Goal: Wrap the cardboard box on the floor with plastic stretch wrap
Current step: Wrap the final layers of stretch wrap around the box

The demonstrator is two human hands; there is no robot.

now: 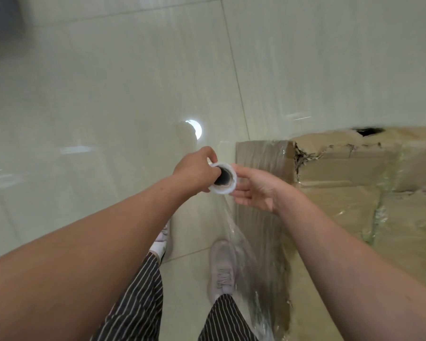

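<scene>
A large cardboard box (349,183) stands on the floor at the right, its top corner torn and its sides covered with shiny plastic film. I look down the hollow core of the stretch wrap roll (224,178), held upright beside the box's near corner. My left hand (194,172) grips the roll from the left, with the thumb at the core's rim. My right hand (252,187) touches the roll's right side with fingers nearly straight. A sheet of clear film (246,244) runs from the roll down along the box's left side.
Glossy pale floor tiles (108,107) spread out to the left and beyond the box, with a bright lamp reflection (194,129). My feet in light sneakers (221,267) and striped trousers stand right beside the box. A dark object (3,23) sits at the far top left.
</scene>
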